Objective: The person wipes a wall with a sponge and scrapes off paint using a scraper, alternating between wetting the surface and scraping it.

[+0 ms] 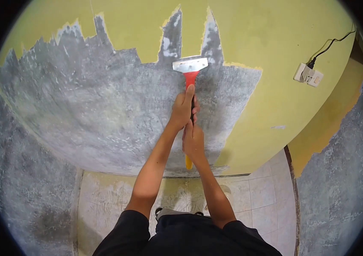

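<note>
A long-handled scraper (191,76) with a wide metal blade, red neck, dark grip and yellow end is held upright against the wall. My left hand (183,106) is closed around the upper grip, its thumb lying along the handle below the red neck. Just beneath it, my right hand (194,141) wraps the lower handle, with the yellow end sticking out below. The blade meets the lower edge of the yellow-green paint (192,32), between two narrow stripped strips. Bare grey wall (104,94) spreads below and to the left.
On the right of the wall, a white power outlet (308,75) has a plug and a black cord (335,40) running upward. Tiled floor (262,192) lies below, dusty with paint debris on the left. Side walls with grey patches stand at both sides.
</note>
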Motion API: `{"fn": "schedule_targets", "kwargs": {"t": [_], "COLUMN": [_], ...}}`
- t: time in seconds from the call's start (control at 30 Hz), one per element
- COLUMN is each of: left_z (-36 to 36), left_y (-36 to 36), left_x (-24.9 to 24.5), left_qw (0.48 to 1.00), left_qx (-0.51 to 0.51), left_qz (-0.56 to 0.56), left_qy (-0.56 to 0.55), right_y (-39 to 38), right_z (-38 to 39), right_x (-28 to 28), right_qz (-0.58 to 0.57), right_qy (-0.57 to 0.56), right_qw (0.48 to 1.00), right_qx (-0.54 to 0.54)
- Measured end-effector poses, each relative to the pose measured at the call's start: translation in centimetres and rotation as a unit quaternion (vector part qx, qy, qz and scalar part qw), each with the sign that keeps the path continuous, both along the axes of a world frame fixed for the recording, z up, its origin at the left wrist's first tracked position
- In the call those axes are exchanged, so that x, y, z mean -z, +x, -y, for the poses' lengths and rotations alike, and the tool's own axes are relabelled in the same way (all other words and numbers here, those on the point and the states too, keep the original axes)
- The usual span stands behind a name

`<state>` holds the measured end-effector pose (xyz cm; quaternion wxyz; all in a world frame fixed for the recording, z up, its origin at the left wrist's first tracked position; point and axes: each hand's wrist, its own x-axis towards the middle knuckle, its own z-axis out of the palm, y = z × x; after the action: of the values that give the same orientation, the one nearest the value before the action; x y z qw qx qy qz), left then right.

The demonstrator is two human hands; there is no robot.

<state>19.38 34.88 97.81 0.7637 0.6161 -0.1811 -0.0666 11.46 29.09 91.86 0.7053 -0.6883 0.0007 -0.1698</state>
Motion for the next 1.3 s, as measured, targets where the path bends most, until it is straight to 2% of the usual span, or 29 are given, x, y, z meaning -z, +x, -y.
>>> {"fn": "schedule_targets", "kwargs": {"t": [0.1, 0.17, 0.23, 0.3, 0.37, 0.43, 0.47, 0.53, 0.67, 0.8, 0.97, 1.07, 1.13, 1.17, 1.3], "left_z": [0.2, 0.0, 0.0, 0.0, -0.1, 0.4, 0.6, 0.5, 0.6, 0.9, 0.2, -0.2, -1.0, -1.5, -2.5], "left_y": [-0.2, -1.0, -0.5, -0.3, -1.0, -0.5, -0.3, -0.7, -2.9, -3.4, -3.8, -3.0, -2.8, -3.0, -3.0], "left_x": [-3.0, -1.6, -1.3, -2.5, -3.0, -4.8, -4.9, -2.8, -0.4, 2.7, 0.8, -2.1, -3.9, -4.4, -3.2], "left_qw": [1.0, 1.0, 1.0, 1.0, 1.0, 0.999, 0.999, 1.0, 0.999, 0.998, 0.999, 1.0, 1.0, 1.0, 0.998], "left_qx": [0.002, 0.0, -0.009, 0.005, 0.002, -0.007, -0.008, -0.019, -0.017, -0.009, -0.02, -0.028, -0.02, -0.007, 0.034], "left_qz": [0.004, -0.015, 0.011, 0.003, -0.008, 0.013, 0.018, 0.023, -0.027, -0.065, -0.03, 0.011, 0.023, -0.008, -0.04], "left_qy": [-0.003, 0.0, 0.001, -0.01, -0.022, -0.039, -0.027, -0.004, 0.001, -0.002, -0.015, -0.005, 0.008, 0.018, 0.015], "right_y": [0.7, -1.2, -0.7, 0.7, -1.3, -0.4, 0.3, -0.3, -3.9, -3.9, -4.0, -3.5, -3.0, -2.6, -3.0], "right_z": [0.1, 0.7, 0.0, 0.3, 0.9, 0.7, 0.9, 0.9, 0.9, 1.4, 1.2, 1.0, 1.1, 1.1, -0.4], "right_x": [-0.1, -2.6, -0.7, -0.7, -4.1, -1.7, -2.4, -3.6, -0.9, 2.1, 0.6, -3.1, -2.9, -2.8, -1.7], "right_qz": [-0.037, -0.121, -0.071, -0.046, -0.095, -0.042, -0.025, -0.03, -0.104, -0.065, -0.076, -0.084, -0.071, -0.063, -0.063], "right_qy": [-0.023, 0.029, 0.018, 0.014, 0.03, -0.005, -0.01, 0.004, 0.024, 0.008, -0.008, 0.089, 0.157, 0.19, 0.237], "right_qw": [0.999, 0.99, 0.997, 0.998, 0.992, 0.998, 0.999, 0.999, 0.994, 0.998, 0.996, 0.987, 0.963, 0.945, 0.931], "right_qx": [-0.013, -0.072, -0.038, -0.042, -0.08, -0.038, -0.03, -0.03, -0.028, -0.02, -0.037, -0.101, -0.207, -0.259, -0.27]}}
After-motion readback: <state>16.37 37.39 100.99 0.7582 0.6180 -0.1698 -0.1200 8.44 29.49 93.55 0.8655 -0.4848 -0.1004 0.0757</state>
